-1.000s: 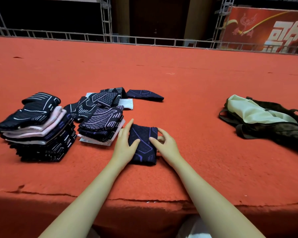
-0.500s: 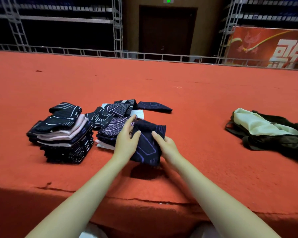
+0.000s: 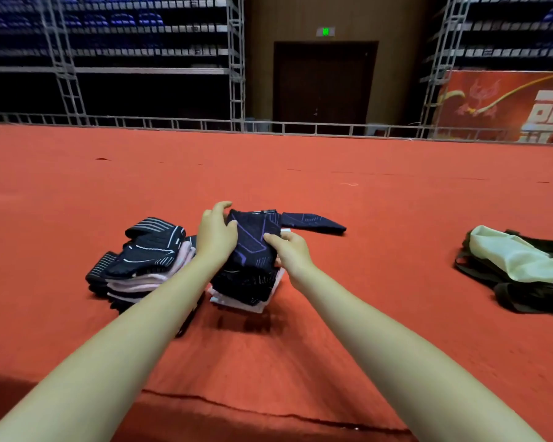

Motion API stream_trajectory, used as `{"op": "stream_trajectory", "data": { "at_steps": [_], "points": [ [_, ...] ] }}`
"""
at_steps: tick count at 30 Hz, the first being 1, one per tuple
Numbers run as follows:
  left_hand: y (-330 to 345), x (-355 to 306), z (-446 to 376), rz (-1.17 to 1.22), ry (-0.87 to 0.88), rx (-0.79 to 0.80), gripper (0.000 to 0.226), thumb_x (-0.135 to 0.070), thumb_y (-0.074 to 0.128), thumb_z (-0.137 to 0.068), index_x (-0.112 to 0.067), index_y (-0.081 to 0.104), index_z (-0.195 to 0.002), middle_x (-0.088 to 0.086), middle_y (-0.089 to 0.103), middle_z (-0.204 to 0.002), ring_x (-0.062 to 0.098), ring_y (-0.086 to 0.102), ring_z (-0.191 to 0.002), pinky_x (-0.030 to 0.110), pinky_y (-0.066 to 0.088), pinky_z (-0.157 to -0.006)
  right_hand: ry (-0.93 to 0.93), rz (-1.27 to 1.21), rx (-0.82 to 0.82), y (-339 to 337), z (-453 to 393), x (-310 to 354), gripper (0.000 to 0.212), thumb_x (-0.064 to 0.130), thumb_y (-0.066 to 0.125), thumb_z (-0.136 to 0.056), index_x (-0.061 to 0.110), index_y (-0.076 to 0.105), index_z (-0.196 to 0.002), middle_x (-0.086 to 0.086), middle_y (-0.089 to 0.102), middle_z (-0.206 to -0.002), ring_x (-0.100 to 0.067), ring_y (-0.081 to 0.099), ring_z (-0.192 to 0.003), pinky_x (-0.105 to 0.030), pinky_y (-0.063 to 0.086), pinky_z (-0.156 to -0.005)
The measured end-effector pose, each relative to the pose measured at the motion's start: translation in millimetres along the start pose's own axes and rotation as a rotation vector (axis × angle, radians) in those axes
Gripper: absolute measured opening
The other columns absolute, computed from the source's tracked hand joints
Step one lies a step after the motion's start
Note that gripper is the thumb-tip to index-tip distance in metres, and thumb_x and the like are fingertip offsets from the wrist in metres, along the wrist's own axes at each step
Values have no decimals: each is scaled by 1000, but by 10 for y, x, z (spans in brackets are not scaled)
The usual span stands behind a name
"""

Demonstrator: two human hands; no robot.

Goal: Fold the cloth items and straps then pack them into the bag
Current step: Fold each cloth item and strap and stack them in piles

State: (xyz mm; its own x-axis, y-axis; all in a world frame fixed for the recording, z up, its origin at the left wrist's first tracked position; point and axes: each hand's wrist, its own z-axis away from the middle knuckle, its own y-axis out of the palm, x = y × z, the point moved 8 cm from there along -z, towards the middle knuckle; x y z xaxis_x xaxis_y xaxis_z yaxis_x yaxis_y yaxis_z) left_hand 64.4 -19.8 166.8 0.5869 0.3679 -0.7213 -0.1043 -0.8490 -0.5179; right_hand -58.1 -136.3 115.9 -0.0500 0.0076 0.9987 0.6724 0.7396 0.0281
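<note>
A folded dark navy cloth with purple lines (image 3: 253, 237) rests on top of the middle stack of folded cloths (image 3: 246, 288). My left hand (image 3: 216, 232) grips its left edge and my right hand (image 3: 289, 250) grips its right edge. A second, taller stack of dark and pale pink folded items (image 3: 141, 263) stands to the left. One unfolded dark cloth (image 3: 313, 222) lies flat behind the stacks. The bag (image 3: 521, 266), dark with a pale green panel, lies at the right.
Everything sits on a red carpeted platform (image 3: 364, 193) whose front edge runs just below my forearms. A metal railing (image 3: 173, 122), scaffolding and a dark door stand beyond the platform's far edge.
Both hands lifted the folded navy cloth off the carpet in front of me and carried it away and to the left onto the middle stack. The camera tilted up.
</note>
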Motion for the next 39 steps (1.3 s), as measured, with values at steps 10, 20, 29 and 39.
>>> {"op": "stream_trajectory", "data": {
  "at_steps": [10,20,29,39],
  "points": [
    [482,376,193,-523,124,162,28,-22,53,-90,-19,63,-117,11,48,-128,33,38,-122,43,37,-96,-114,572,-165,-478,-432,-308,25,31,56,-88,14,66,-103,-1,68,-102,-20,61,-97,-30,46,-81],
    [802,-168,-164,-286,135,292,17,-30,48,-89,-30,65,-86,-12,62,-86,16,59,-89,28,43,-68,-2,674,-318,-1448,-1140,-673,27,21,49,-88,13,64,-109,-6,67,-110,-28,61,-105,-31,45,-87],
    [1100,149,-88,-310,122,209,24,-40,50,-89,-26,70,-86,-9,69,-89,15,59,-87,29,45,-68,-64,1185,-374,-1884,-2199,-790,59,27,58,-89,13,36,-142,-17,43,-136,-35,36,-129,-43,38,-101],
    [1124,194,-18,-306,150,147,25,-44,49,-88,-27,67,-81,-11,65,-83,10,56,-81,30,45,-68,-71,1199,-483,-2065,-2804,-954,31,25,51,-93,24,65,-121,-16,62,-119,-36,53,-114,-41,47,-90]
  ]
}}
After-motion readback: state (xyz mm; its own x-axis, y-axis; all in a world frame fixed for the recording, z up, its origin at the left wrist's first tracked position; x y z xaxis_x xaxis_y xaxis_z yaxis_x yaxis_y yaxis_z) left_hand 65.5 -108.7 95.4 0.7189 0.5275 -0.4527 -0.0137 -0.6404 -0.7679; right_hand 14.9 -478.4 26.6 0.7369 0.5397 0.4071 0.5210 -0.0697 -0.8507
